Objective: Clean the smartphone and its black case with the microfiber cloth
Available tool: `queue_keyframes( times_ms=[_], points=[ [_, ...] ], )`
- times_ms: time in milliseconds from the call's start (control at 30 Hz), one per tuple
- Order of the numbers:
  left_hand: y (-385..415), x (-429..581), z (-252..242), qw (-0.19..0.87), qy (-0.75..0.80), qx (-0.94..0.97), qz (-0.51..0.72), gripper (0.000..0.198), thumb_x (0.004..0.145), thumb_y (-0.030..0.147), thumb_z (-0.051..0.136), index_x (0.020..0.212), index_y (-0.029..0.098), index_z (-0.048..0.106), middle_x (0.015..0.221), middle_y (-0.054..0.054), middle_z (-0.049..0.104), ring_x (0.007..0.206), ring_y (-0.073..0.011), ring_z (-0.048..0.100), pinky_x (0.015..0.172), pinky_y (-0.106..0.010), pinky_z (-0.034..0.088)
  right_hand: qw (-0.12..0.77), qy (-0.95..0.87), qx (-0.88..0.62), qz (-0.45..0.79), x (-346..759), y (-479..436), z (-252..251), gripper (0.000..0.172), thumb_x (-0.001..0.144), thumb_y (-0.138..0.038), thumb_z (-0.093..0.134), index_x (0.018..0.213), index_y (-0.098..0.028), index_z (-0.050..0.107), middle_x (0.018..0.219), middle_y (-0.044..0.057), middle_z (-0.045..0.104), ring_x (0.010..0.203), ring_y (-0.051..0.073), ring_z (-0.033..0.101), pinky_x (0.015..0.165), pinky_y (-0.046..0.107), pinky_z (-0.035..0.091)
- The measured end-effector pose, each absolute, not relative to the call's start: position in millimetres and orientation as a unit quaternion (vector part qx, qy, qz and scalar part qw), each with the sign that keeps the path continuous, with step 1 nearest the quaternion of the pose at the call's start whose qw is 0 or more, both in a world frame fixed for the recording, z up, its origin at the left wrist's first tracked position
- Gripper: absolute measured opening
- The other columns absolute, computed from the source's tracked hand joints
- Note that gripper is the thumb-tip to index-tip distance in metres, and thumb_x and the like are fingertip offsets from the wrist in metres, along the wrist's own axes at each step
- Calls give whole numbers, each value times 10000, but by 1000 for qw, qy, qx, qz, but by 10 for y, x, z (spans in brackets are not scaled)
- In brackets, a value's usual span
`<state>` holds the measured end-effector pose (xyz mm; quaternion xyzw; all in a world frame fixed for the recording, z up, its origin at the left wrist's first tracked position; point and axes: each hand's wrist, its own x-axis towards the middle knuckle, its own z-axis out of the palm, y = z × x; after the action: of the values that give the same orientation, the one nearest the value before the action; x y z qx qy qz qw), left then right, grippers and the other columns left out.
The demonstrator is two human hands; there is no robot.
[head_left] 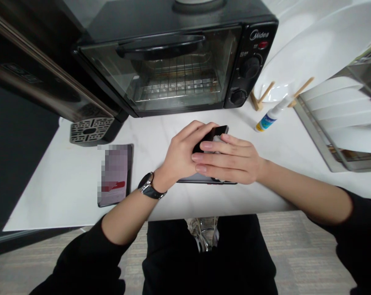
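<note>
Count of items on the tabletop point(65, 180): two phones, one point(115, 175) lying left of centre, one point(214, 133) at centre; one toaster oven point(179, 61); one spray bottle point(269, 119); two hands.
</note>
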<state>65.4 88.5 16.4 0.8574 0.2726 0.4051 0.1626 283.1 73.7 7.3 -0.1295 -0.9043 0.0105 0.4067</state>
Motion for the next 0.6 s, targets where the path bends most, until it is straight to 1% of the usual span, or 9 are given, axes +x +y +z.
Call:
queue_keyframes(
  times_ms=[67, 133, 200, 267, 333, 400, 500, 600],
  points=[
    [881, 658, 160, 158, 261, 854, 422, 394, 998, 254, 633, 1392, 245, 631, 1202, -73, 718, 1081, -204, 702, 944, -373, 611, 417, -899, -130, -34, 2849, 759, 70, 700, 993, -204, 689, 1603, -460, 459, 1538, -119, 663, 1436, 158, 639, 1269, 337, 506],
    [882, 664, 148, 159, 244, 847, 444, 401, 945, 187, 648, 1343, 238, 648, 1187, -68, 716, 1084, -207, 708, 934, -363, 612, 434, -886, -156, -51, 2872, 802, 57, 701, 1026, -223, 605, 1658, -426, 379, 1574, -98, 634, 1508, 165, 560, 1295, 358, 476],
    [882, 669, 142, 160, 233, 846, 451, 381, 912, 145, 645, 1286, 209, 671, 1174, -81, 713, 1093, -216, 705, 938, -365, 608, 452, -871, -189, -43, 2896, 853, 38, 690, 1050, -252, 498, 1697, -395, 304, 1613, -78, 596, 1558, 178, 492, 1321, 408, 444],
    [878, 671, 148, 160, 234, 851, 442, 365, 915, 149, 650, 1277, 186, 685, 1177, -100, 715, 1100, -225, 700, 952, -375, 602, 468, -857, -214, -26, 2915, 897, 12, 677, 1056, -306, 445, 1704, -405, 273, 1653, -83, 553, 1582, 204, 460, 1330, 470, 428],
    [874, 672, 158, 163, 239, 853, 434, 372, 936, 174, 654, 1307, 179, 685, 1182, -110, 717, 1097, -228, 698, 953, -381, 601, 477, -849, -228, -6, 2922, 924, -15, 663, 1058, -346, 440, 1690, -456, 277, 1671, -110, 527, 1572, 227, 481, 1312, 515, 449],
    [873, 672, 161, 164, 242, 852, 434, 367, 943, 172, 645, 1307, 177, 689, 1173, -110, 716, 1086, -224, 698, 940, -377, 602, 479, -844, -241, 18, 2917, 922, -33, 653, 1059, -347, 454, 1672, -503, 290, 1663, -133, 531, 1551, 234, 518, 1294, 536, 475],
    [890, 670, 141, 155, 243, 851, 439, 358, 946, 146, 607, 1292, 189, 689, 1168, -105, 705, 1091, -228, 693, 933, -394, 608, 476, -844, -245, 33, 2890, 873, -24, 647, 1064, -323, 473, 1672, -481, 318, 1659, -112, 542, 1550, 237, 529, 1299, 534, 479],
    [920, 659, 116, 149, 225, 848, 456, 352, 998, 229, 590, 1342, 230, 668, 1167, -89, 703, 1064, -231, 693, 893, -408, 629, 454, -863, -219, 37, 2857, 802, 19, 586, 1071, -290, 492, 1621, -481, 428, 1584, -110, 625, 1546, 221, 534, 1287, 508, 506]
  ],
)
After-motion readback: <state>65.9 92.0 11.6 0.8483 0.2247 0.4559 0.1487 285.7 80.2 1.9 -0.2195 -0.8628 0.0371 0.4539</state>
